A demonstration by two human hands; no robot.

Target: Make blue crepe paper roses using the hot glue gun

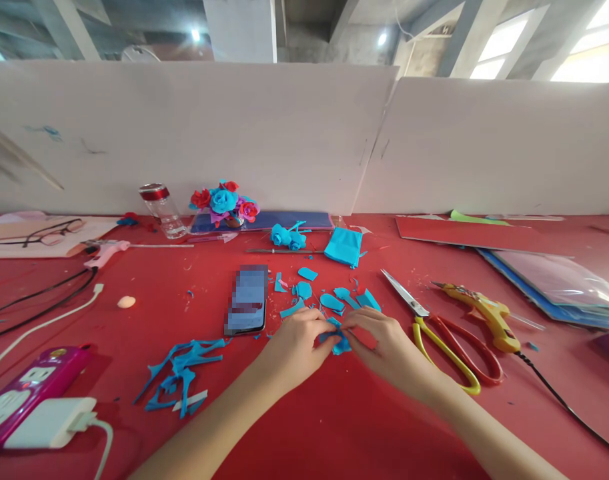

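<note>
Phone screen blurred beyond reading; blue scribbles mark a white partition. The red worktop meets its foot, under concrete beams and ceiling lights. The left hand and right hand, fingertips close together, both pinch a small blue piece, just nearer than scattered blue cutouts. Scissors lie beside the right forearm, a yellow glue gun beyond; red surface spreads between both forearms.
</note>
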